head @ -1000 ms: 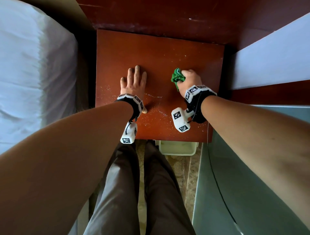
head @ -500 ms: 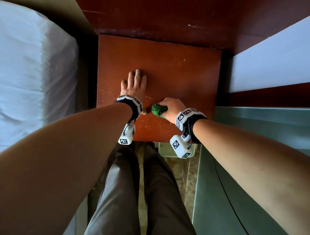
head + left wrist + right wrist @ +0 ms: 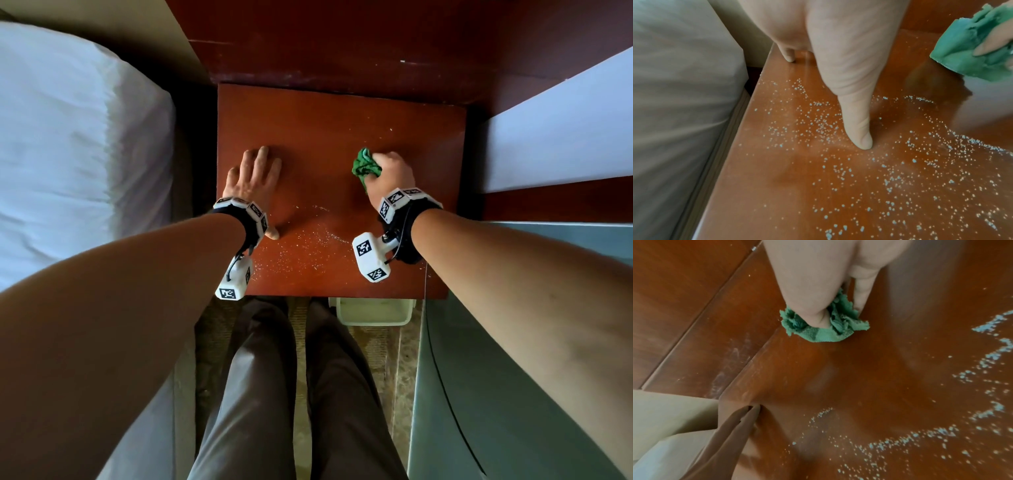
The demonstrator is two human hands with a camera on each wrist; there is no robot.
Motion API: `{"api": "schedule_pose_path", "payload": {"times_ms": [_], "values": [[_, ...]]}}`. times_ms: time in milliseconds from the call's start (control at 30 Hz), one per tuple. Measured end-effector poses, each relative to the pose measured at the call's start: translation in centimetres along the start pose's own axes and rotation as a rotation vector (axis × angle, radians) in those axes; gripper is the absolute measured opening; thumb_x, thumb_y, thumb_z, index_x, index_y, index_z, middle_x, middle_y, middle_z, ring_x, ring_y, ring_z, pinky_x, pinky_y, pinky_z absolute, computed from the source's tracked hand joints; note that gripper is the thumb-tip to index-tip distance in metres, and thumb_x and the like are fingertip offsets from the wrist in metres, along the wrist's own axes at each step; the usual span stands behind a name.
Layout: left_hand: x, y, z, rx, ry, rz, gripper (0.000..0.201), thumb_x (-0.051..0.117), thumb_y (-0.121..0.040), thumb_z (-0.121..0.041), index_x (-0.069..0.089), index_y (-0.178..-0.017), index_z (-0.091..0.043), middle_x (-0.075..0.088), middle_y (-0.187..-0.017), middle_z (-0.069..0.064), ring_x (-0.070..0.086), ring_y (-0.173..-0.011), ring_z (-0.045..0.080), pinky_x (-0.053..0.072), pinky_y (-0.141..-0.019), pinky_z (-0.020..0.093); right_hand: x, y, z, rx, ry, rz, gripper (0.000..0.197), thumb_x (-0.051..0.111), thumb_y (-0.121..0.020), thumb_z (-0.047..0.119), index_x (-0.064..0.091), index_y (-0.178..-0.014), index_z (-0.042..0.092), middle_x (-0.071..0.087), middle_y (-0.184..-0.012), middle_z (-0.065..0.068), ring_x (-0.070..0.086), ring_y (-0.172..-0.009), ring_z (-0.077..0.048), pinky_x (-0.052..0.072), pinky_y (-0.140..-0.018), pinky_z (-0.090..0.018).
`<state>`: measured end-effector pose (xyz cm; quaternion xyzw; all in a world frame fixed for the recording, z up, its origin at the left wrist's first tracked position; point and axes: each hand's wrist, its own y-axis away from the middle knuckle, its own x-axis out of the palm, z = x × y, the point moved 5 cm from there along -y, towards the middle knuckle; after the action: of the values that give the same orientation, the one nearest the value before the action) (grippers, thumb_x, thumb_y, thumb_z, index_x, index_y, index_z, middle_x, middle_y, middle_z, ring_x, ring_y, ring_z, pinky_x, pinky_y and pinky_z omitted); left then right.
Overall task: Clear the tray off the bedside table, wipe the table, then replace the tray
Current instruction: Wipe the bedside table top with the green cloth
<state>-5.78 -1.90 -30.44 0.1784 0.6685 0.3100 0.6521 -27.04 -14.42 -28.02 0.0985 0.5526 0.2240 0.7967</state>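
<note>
The reddish-brown bedside table (image 3: 329,123) carries no tray. White crumbs (image 3: 308,246) speckle its near half, also plain in the left wrist view as crumbs (image 3: 890,178) and in the right wrist view as crumbs (image 3: 920,434). My left hand (image 3: 255,178) lies flat on the table's left side, fingers straight, thumb (image 3: 857,129) down on the wood. My right hand (image 3: 390,174) grips a bunched green cloth (image 3: 365,166) and presses it on the table's right part; the cloth (image 3: 824,324) shows under the fingers, and again as cloth (image 3: 972,45).
A white bed (image 3: 68,154) runs along the left, a second white bed (image 3: 565,130) at the right. A pale bin (image 3: 373,310) stands on the floor below the table's front edge. A grey-green surface (image 3: 513,377) lies at right. My legs (image 3: 291,394) stand before the table.
My right hand swept the cloth from the table's right toward the near middle beside my left wrist, then back out to the right. The left hand stayed flat in place.
</note>
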Motion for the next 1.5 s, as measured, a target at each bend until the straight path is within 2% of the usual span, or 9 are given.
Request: {"api": "schedule_pose_path", "payload": {"times_ms": [200, 467, 667, 800, 933, 1100, 1233, 1367, 1500], "values": [[0.1, 0.2, 0.0, 0.014, -0.015, 0.012, 0.157, 0.086, -0.044, -0.066, -0.016, -0.154, -0.020, -0.024, -0.160, 0.008, -0.010, -0.149, 0.035, 0.012, -0.120, 0.052, 2.3, 1.6, 1.5, -0.037, -0.014, 0.076, 0.043, 0.061, -0.088, 0.008, 0.057, -0.131, 0.014, 0.057, -0.130, -0.001, 0.057, -0.115, -0.020, 0.047, -0.097, -0.029], [0.1, 0.1, 0.0, 0.017, 0.012, 0.029, 0.160, 0.089, -0.042, -0.063, -0.016, -0.153, -0.019, -0.024, -0.159, 0.009, -0.011, -0.148, 0.036, 0.012, -0.120, 0.053, 6.4, 7.3, 2.8, -0.295, 0.110, 0.339, 0.040, 0.064, -0.084, 0.013, 0.065, -0.120, 0.029, 0.062, -0.121, 0.008, 0.061, -0.104, -0.018, 0.050, -0.083, -0.026], [0.2, 0.1, 0.0, 0.014, 0.008, 0.036, 0.159, 0.088, -0.044, -0.063, -0.020, -0.152, -0.019, -0.026, -0.159, 0.009, -0.013, -0.148, 0.036, 0.010, -0.120, 0.052, 5.8, 6.5, 3.0, -0.073, -0.007, 0.511, 0.038, 0.065, -0.084, 0.014, 0.067, -0.120, 0.026, 0.067, -0.119, 0.004, 0.065, -0.101, -0.015, 0.051, -0.085, -0.024], [0.4, 0.1, 0.0, 0.009, 0.016, 0.034, 0.159, 0.089, -0.044, -0.062, -0.020, -0.152, -0.019, -0.027, -0.159, 0.009, -0.013, -0.148, 0.035, 0.010, -0.120, 0.052, 2.9, 3.1, 3.1, 0.068, -0.150, 0.294, 0.036, 0.061, -0.087, 0.009, 0.063, -0.123, 0.012, 0.069, -0.116, -0.007, 0.068, -0.089, -0.017, 0.056, -0.074, -0.024], [0.4, 0.1, 0.1, 0.012, 0.023, 0.030, 0.158, 0.089, -0.044, -0.061, -0.018, -0.153, -0.019, -0.026, -0.159, 0.009, -0.013, -0.148, 0.035, 0.010, -0.120, 0.052, 1.4, -0.1, 3.2, 0.076, -0.101, 0.036, 0.046, 0.059, -0.087, 0.015, 0.057, -0.132, 0.011, 0.062, -0.128, -0.007, 0.059, -0.116, -0.021, 0.041, -0.091, -0.017], [0.4, 0.0, 0.1, 0.008, 0.036, 0.021, 0.158, 0.091, -0.042, -0.059, -0.014, -0.154, -0.019, -0.023, -0.160, 0.009, -0.012, -0.149, 0.035, 0.010, -0.120, 0.053, 3.2, 0.1, 4.6, -0.036, -0.031, 0.046, 0.041, 0.061, -0.084, 0.012, 0.063, -0.125, 0.012, 0.062, -0.121, -0.006, 0.060, -0.110, -0.025, 0.046, -0.090, -0.027], [0.4, 0.0, 0.2, 0.005, 0.034, 0.038, 0.157, 0.091, -0.045, -0.058, -0.017, -0.153, -0.021, -0.026, -0.159, 0.007, -0.014, -0.148, 0.034, 0.008, -0.120, 0.052, 5.6, 3.0, 6.0, -0.194, 0.011, 0.149, 0.030, 0.064, -0.084, 0.011, 0.068, -0.112, 0.020, 0.063, -0.117, 0.007, 0.063, -0.097, -0.016, 0.051, -0.080, -0.026], [0.5, 0.0, 0.2, 0.011, 0.054, 0.023, 0.157, 0.092, -0.044, -0.056, -0.014, -0.154, -0.020, -0.024, -0.160, 0.008, -0.013, -0.148, 0.035, 0.008, -0.119, 0.052, 7.6, 6.0, 6.4, -0.314, 0.104, 0.343, 0.042, 0.063, -0.086, 0.012, 0.060, -0.125, 0.025, 0.057, -0.125, 0.009, 0.058, -0.105, -0.014, 0.051, -0.088, -0.028], [0.6, 0.1, 0.3, 0.028, 0.062, 0.006, 0.157, 0.090, -0.044, -0.059, -0.014, -0.154, -0.018, -0.023, -0.160, 0.009, -0.012, -0.148, 0.036, 0.009, -0.120, 0.053, 8.7, 7.1, 6.2, -0.365, 0.178, 0.515, 0.033, 0.064, -0.082, 0.024, 0.066, -0.114, 0.033, 0.062, -0.115, 0.013, 0.061, -0.104, -0.015, 0.047, -0.083, -0.024]]}}
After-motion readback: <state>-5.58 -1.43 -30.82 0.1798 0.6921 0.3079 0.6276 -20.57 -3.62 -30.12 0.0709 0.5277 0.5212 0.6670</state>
